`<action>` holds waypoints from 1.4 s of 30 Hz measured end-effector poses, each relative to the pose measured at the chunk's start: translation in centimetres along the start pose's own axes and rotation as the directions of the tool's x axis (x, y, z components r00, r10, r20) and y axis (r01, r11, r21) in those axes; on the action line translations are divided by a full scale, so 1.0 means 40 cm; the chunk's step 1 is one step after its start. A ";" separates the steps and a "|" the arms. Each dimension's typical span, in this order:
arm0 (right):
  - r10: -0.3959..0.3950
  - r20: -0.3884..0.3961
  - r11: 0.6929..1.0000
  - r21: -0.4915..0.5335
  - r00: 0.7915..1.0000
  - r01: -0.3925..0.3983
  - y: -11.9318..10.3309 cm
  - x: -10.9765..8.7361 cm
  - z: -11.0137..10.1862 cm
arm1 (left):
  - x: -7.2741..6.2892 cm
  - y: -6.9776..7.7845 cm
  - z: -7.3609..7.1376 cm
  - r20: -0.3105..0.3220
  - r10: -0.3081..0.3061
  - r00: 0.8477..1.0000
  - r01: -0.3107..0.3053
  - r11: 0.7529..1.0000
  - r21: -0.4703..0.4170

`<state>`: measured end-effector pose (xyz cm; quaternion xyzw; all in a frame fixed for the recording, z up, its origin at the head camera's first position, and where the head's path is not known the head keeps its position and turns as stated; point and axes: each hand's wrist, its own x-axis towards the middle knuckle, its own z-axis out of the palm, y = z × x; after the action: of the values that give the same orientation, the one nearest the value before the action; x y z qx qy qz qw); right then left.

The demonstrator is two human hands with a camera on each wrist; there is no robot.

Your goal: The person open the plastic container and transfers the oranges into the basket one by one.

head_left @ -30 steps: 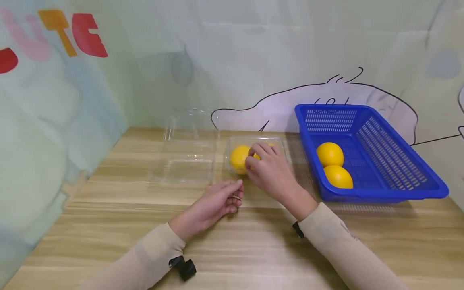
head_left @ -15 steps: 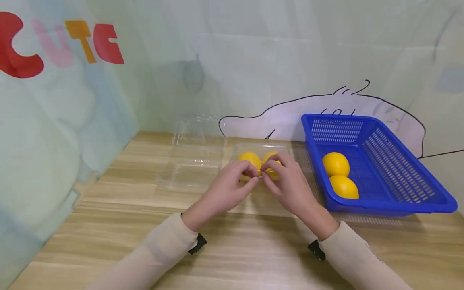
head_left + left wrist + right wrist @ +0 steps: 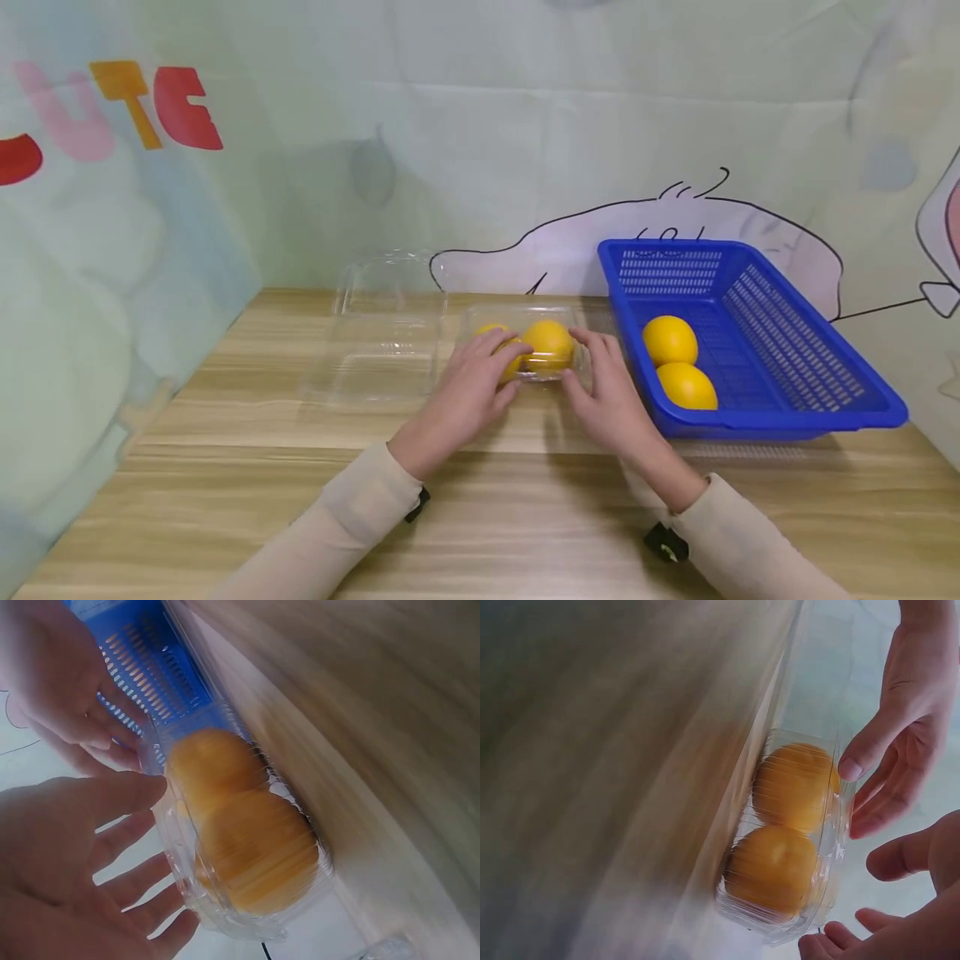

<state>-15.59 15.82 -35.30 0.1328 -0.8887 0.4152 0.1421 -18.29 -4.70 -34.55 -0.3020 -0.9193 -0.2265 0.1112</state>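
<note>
Lower centre: tabletop (image 3: 525, 517) passable. Centre: left hand (image 3: 472, 383), right hand (image 3: 611, 396) flank filled box (image 3: 547, 377). Right: blue basket (image 3: 750, 333) blocks. Centre left: clear container (image 3: 388, 345), edges hard to judge.

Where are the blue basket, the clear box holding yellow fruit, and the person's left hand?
Blue basket (image 3: 780, 420): head view, near rim.
Clear box (image 3: 830, 851): right wrist view, rim.
Left hand (image 3: 467, 383): head view, back of hand.

Behind the left grip (image 3: 467, 385), bare to the wrist, comes a long, pale beige sleeve (image 3: 330, 518), faintly greyer just back from its edge. A matching beige sleeve (image 3: 738, 533) lies behind the equally bare right grip (image 3: 609, 402). A partly hidden black block (image 3: 417, 505) shows behind the left one; behind the right, a squarish black device (image 3: 664, 540) bears a small pale mark.
</note>
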 end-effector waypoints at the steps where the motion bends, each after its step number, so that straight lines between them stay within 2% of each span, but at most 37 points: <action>1: 0.018 0.013 1.000 0.014 1.000 -0.018 0.002 -0.002 -0.001 | 0.000 -0.001 0.001 -0.001 -0.004 1.000 0.004 1.000 0.003; 8: 0.142 0.090 0.985 0.087 0.986 -0.150 0.010 -0.004 -0.018 | 0.006 -0.007 0.008 -0.030 -0.003 1.000 0.004 0.999 0.035; 12: 0.248 0.156 0.950 0.152 0.956 -0.272 0.017 -0.002 -0.029 | 0.014 -0.008 0.010 -0.043 0.012 0.999 -0.010 0.998 0.055; 15: 0.338 0.210 0.897 0.224 0.917 -0.381 0.021 0.001 -0.032 | 0.018 -0.009 0.009 -0.035 0.008 0.999 -0.005 0.997 0.072; 18: 0.417 0.254 0.824 0.301 0.873 -0.481 0.023 0.003 -0.032 | 0.018 -0.010 0.009 -0.025 -0.002 1.000 0.004 0.997 0.080; 20: 0.453 0.269 0.776 0.351 0.850 -0.524 0.025 0.003 -0.029 | 0.018 -0.010 0.009 -0.022 -0.006 1.000 0.007 0.997 0.081; 23: 0.486 0.269 0.728 0.402 0.831 -0.556 0.028 0.004 -0.025 | 0.016 -0.009 0.009 -0.020 -0.006 1.000 0.008 0.997 0.082; 26: 0.505 0.264 0.699 0.435 0.822 -0.568 0.033 0.005 -0.022 | 0.016 -0.010 0.010 -0.023 -0.001 1.000 0.003 0.997 0.081; 32: 0.536 0.279 0.616 0.518 0.797 -0.594 0.042 0.010 -0.014 | 0.014 -0.014 0.009 -0.035 0.007 0.999 -0.004 0.997 0.077; 42: 0.510 0.325 0.483 0.658 0.796 -0.578 0.065 0.011 -0.009 | 0.016 -0.017 0.008 -0.010 -0.001 1.000 0.001 0.998 0.066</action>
<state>-16.87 17.65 -36.74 -0.0927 -0.6470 0.7502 -0.0999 -19.25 -4.71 -34.85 -0.2967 -0.9259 -0.1975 0.1255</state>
